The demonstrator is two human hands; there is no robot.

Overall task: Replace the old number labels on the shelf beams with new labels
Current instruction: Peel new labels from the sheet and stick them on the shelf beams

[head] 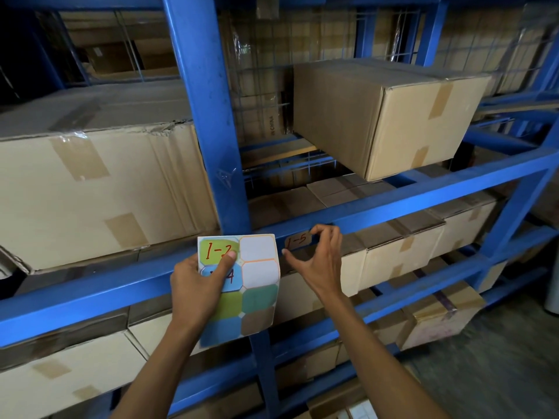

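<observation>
Label sheet (242, 285) gripped in left hand (198, 282), thumb over its "1-2" sticker, just left of brown "1-5" label (298, 240) on blue shelf beam (423, 204), right hand (317, 258) fingers pinching that label's right edge, cardboard box (384, 113) above beam.

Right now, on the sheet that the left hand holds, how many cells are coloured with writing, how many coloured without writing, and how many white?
Label sheet, cells by kind:
Coloured, with writing: 2
Coloured, no writing: 4
White: 2
Total: 8
</observation>
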